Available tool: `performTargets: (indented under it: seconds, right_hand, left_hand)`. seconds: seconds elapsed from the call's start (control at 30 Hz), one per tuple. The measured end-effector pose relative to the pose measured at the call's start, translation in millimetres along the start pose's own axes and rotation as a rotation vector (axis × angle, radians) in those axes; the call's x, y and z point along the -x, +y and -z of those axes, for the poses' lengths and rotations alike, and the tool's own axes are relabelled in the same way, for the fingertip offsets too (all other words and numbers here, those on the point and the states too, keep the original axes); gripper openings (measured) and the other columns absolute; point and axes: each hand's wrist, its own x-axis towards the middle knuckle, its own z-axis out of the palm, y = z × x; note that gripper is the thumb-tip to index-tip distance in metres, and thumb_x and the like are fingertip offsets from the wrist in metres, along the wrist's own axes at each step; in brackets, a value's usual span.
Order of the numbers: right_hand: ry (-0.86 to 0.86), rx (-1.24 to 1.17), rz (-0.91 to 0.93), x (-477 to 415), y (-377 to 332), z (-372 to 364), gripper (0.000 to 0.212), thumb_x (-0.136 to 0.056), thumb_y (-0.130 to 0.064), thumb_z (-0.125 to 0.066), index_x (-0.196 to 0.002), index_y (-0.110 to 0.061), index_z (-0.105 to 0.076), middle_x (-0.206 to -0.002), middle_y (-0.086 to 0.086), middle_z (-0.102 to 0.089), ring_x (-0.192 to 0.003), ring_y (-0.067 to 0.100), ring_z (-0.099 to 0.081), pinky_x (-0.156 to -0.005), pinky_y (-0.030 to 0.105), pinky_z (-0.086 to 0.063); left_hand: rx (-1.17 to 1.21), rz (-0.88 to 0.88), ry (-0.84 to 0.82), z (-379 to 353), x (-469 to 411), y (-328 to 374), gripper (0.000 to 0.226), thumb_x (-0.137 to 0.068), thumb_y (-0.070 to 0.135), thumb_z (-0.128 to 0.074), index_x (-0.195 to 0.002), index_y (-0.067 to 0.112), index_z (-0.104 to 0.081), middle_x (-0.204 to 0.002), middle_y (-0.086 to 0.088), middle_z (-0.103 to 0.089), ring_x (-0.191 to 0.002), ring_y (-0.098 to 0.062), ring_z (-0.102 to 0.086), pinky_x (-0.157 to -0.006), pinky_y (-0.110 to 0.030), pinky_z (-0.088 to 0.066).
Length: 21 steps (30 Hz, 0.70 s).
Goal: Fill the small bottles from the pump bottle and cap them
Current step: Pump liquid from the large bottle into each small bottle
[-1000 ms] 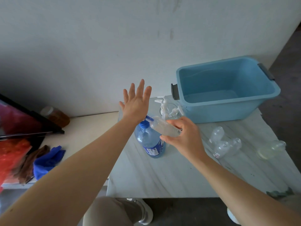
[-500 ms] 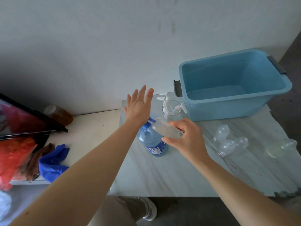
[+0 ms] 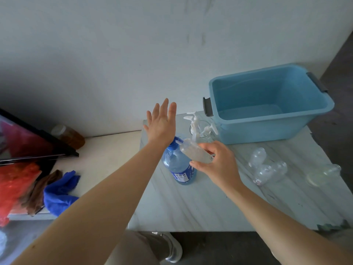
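On the table (image 3: 191, 207): one pump bottle (image 3: 177, 165), four loose small bottles (image 3: 263, 172).

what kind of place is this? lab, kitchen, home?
Probably a home or makeshift workspace, not a lab: marble-patterned table against a bare white wall, a blue plastic tub on it, a blue cloth and amber jar on the ledge beside.

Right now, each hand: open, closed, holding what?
Left hand: open, fingers straight, palm heel over the top of the pump bottle.
Right hand: holding a small bottle, tilted, its mouth at the pump spout.
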Motion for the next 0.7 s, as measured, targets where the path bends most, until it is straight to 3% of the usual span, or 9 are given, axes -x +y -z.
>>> performTargets:
  seconds: [0.27,0.43,0.57,0.7]
  right_hand:
    - [-0.029,-0.138,-0.052,3,0,-8,0.039,-0.059,-0.026,-0.085,-0.095,-0.027,-0.070,-0.085,-0.012,-0.067,-0.081,0.006,-0.061,-0.074,0.023,-0.047]
    - [-0.112,-0.210,-0.096,7,1,-8,0.041,-0.055,-0.037,-0.077,-0.095,-0.031,-0.070,-0.087,-0.013,-0.071,-0.081,0.004,-0.066,-0.074,0.024,-0.051]
    - [-0.191,-0.388,-0.171,15,5,0,0.038,-0.063,-0.013,-0.083,-0.097,-0.025,-0.071,-0.088,-0.009,-0.074,-0.083,0.007,-0.069,-0.076,0.033,-0.056]
    - [-0.216,-0.519,-0.191,19,0,9,0.040,-0.069,0.003,-0.078,-0.098,-0.024,-0.070,-0.090,-0.011,-0.074,-0.086,0.004,-0.069,-0.071,0.021,-0.053]
  left_hand:
    - [-0.005,-0.002,0.018,6,-1,3,0.055,-0.097,0.057,-0.015,-0.149,0.039,-0.018,-0.161,0.005,-0.008,-0.148,-0.022,0.006,-0.116,-0.053,0.004]
    - [-0.004,0.006,0.029,6,-1,2,0.055,-0.097,0.057,-0.015,-0.150,0.039,-0.018,-0.161,0.005,-0.007,-0.148,-0.022,0.007,-0.116,-0.054,0.004]
    - [-0.001,0.008,0.049,5,-2,3,0.056,-0.097,0.057,-0.016,-0.150,0.037,-0.019,-0.161,0.004,-0.008,-0.148,-0.022,0.007,-0.117,-0.053,0.002]
    - [-0.022,-0.016,0.093,6,-2,3,0.056,-0.098,0.055,-0.017,-0.149,0.033,-0.024,-0.161,0.002,-0.009,-0.148,-0.022,0.006,-0.117,-0.051,-0.001]
